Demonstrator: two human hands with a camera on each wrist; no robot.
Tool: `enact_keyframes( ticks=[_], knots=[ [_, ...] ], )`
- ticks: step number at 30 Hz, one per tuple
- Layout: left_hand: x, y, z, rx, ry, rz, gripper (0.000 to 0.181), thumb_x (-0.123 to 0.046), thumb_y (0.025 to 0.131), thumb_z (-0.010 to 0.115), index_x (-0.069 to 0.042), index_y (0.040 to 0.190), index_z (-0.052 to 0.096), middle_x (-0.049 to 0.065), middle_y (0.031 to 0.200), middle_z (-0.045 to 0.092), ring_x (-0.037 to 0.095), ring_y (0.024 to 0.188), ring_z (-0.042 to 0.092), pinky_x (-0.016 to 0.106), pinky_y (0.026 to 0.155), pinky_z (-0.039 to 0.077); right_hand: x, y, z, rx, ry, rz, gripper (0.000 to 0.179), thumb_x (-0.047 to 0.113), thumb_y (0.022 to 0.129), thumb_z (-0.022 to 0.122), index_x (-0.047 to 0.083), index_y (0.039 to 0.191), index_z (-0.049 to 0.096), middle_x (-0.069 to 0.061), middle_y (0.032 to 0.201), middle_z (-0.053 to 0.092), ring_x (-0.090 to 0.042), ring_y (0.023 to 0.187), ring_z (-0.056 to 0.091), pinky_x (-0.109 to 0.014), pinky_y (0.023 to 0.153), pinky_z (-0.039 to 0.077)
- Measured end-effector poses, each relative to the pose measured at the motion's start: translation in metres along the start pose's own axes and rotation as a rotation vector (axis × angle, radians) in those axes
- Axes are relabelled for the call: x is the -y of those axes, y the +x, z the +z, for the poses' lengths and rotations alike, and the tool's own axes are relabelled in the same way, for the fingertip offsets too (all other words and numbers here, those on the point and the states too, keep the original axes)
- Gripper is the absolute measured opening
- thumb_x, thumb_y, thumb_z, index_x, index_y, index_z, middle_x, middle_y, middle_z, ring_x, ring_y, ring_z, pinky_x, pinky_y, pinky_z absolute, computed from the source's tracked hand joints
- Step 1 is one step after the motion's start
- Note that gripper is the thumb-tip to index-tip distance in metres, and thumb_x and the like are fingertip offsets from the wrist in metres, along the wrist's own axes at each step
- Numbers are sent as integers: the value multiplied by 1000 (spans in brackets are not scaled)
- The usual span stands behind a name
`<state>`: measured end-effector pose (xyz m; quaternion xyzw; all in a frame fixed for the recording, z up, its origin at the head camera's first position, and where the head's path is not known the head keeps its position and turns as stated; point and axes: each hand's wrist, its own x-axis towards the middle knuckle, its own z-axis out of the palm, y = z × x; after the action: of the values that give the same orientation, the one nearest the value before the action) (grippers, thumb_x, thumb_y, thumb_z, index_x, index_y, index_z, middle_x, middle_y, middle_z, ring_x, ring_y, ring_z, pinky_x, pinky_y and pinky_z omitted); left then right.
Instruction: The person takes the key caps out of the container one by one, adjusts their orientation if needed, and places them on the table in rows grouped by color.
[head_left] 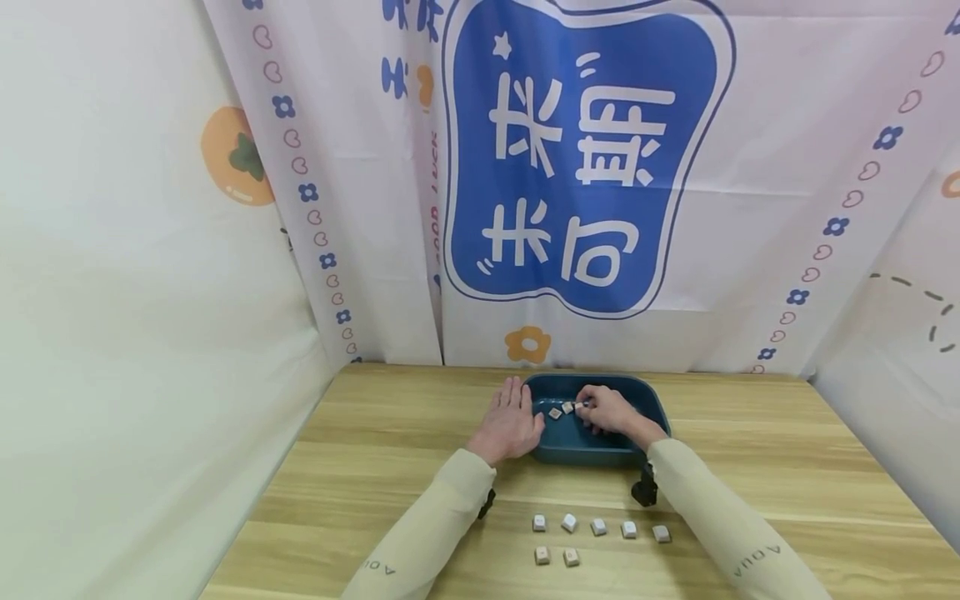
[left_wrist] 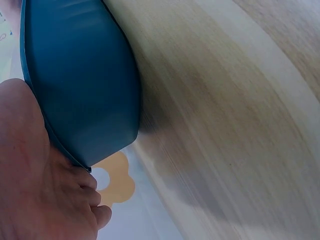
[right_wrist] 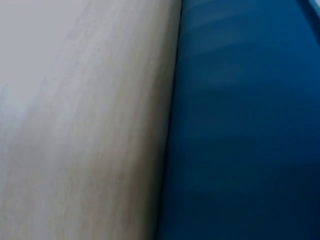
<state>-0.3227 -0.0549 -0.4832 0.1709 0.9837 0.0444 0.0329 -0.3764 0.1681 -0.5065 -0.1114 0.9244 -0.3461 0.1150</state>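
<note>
While the left hand (head_left: 510,425) lies straight-fingered against the blue tray (head_left: 588,457), the right hand (head_left: 609,410) has a narrow grip at the keycaps (head_left: 555,413) inside, can't tell if it's pinching one tbh.

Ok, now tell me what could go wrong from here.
The right sleeve passes near the rightmost keycap on the table; drawing the arm back might brush it askew.
Loose keycaps lie close together in the tray beside the right hand, so reaching for one could nudge another.
The left hand lies with straight fingers at the tray's left end; pressing sideways might slide it.
</note>
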Motion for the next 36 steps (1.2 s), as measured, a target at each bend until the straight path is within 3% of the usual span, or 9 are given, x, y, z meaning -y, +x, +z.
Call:
enact_keyframes(
  ticks=[13, 25, 36],
  knots=[
    [-1, -1, -1, 11, 9, 2, 66, -41, 106, 24, 0, 156, 16, 19, 165, 8, 32, 154, 6, 45, 125, 15, 10, -19, -5, -13, 89, -82, 15, 18, 97, 59, 5, 105, 62, -5, 75, 71, -17, 58, 67, -31, 55, 55],
    [-2, 0, -4, 18, 6, 4, 66, -41, 105, 24, 0, 156, 17, 19, 165, 7, 32, 154, 6, 45, 125, 15, 19, -42, -11, -123, 62, -135, 16, 20, 95, 63, 8, 104, 68, -11, 80, 68, -16, 57, 61, -28, 55, 54],
    [0, 0, -2, 21, 6, 11, 66, -41, 105, 24, 1, 156, 16, 20, 165, 6, 33, 154, 5, 46, 124, 15, 21, -56, -11, -101, 59, -226, 16, 21, 95, 64, 9, 104, 67, -14, 81, 70, -14, 56, 63, -27, 54, 54]
  ],
)
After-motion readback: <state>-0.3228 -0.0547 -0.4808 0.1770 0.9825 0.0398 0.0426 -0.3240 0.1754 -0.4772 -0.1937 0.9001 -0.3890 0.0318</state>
